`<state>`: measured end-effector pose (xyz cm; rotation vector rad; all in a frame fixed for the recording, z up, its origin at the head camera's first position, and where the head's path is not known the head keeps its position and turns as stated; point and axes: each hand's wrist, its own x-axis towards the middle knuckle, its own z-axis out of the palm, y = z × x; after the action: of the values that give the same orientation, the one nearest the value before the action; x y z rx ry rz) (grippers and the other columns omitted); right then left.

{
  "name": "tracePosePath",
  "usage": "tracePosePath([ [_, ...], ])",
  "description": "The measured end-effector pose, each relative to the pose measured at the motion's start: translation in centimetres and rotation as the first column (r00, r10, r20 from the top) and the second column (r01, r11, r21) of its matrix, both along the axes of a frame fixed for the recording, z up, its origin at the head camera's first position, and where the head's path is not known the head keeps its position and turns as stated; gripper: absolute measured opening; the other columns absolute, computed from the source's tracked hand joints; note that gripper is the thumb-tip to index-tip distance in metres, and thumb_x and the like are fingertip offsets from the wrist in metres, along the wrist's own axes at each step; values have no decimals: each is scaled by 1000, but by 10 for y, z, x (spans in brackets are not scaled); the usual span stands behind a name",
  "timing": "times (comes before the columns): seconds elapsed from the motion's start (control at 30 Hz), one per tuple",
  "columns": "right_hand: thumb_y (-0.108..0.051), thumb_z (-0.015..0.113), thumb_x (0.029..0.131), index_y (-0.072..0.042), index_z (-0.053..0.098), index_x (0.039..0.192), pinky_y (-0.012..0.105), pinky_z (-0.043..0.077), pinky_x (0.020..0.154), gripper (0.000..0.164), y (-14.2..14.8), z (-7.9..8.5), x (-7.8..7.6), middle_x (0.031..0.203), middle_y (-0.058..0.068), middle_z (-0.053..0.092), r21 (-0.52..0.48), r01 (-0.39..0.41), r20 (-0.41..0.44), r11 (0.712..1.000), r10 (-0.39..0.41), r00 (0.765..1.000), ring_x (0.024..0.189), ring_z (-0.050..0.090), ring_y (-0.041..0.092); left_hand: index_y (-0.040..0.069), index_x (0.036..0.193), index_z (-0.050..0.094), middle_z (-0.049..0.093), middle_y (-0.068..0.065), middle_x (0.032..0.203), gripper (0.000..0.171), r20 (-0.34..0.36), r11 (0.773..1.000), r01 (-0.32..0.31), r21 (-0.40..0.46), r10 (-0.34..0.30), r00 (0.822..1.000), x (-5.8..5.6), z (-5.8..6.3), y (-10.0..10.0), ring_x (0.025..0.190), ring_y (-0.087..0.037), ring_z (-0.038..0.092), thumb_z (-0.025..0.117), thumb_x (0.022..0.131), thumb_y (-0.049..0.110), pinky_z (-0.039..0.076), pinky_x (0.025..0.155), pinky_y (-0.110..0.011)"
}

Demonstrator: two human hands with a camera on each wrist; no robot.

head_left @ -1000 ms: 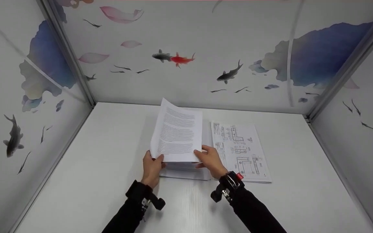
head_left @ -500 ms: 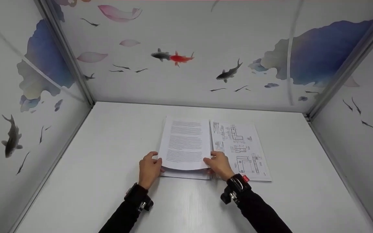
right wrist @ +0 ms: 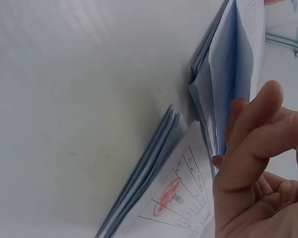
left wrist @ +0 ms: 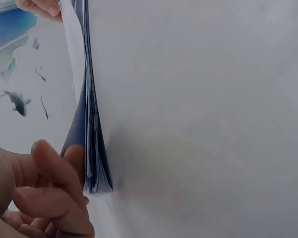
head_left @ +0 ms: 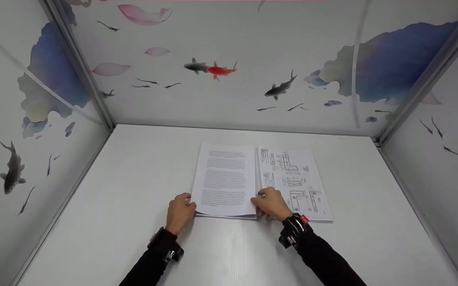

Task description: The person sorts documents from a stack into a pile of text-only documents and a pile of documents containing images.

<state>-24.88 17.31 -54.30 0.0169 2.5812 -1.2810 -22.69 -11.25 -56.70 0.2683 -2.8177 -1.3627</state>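
Note:
A sheet of printed paper [head_left: 225, 178] lies over a paper stack [left wrist: 92, 124] on the white table. At its lower left corner my left hand [head_left: 179, 212] holds the sheet's edge, thumb above. My right hand [head_left: 273, 204] pinches the lower right edge, with its thumb on the page. In both wrist views the sheet's near end stands slightly off the stack, and its shaded underside shows. Directly right of this stack lies a second stack with technical drawings [head_left: 304, 174], partly beneath my right hand. A red stamp mark [right wrist: 168, 196] shows on it.
The white table [head_left: 133, 171] is enclosed by a back wall [head_left: 233, 99] and side walls painted with fish and petals. Bare tabletop shows to the left of the stacks, to their right and in front. A black wrist camera [head_left: 294, 228] sits on each wrist.
The raised sheet has come down and toward me onto the left stack, its page now lying nearly flat. Both hands have lowered with it and moved slightly apart.

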Motion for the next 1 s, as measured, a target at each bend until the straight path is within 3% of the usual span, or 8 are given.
tracePosePath([
  [0.23,-22,62,92,1,70,85,21,38,39,25,-1,-3,-1,54,2,61,62,-25,11,998,24,1000,42,51,11,-7,118,64,71,-13,87,36,-16,988,53,-148,-56,998,1,0,-3,70,-17,60,60,87,11,52,62,-36],
  [0.37,-22,61,92,-2,68,72,21,36,37,29,-1,-4,-1,51,0,58,81,-31,15,996,29,999,40,50,12,-6,105,68,68,-14,86,26,-29,967,73,-246,-83,996,1,3,-5,70,-18,57,62,88,14,49,57,-36],
  [0.53,-23,61,92,-2,65,70,22,36,38,31,-2,-5,-1,52,0,58,77,-20,11,997,19,1000,41,50,12,-6,95,65,59,-14,84,24,-53,939,112,-325,-136,989,-6,6,-7,73,-20,52,62,91,17,44,57,-35],
  [0.67,-23,61,93,-1,65,72,21,38,38,31,-3,-6,0,52,0,58,59,-27,18,998,26,1000,41,50,11,-7,89,63,58,-16,85,19,-50,937,179,-301,-203,978,-9,6,-6,73,-21,50,61,91,13,43,61,-36],
  [1.0,-25,62,92,-8,59,68,22,40,40,30,-3,-6,2,55,2,61,62,-36,1,997,36,999,42,52,12,-13,106,63,57,-19,94,29,16,892,255,-374,-269,963,-5,7,-2,78,-22,50,65,88,9,48,69,-39],
])
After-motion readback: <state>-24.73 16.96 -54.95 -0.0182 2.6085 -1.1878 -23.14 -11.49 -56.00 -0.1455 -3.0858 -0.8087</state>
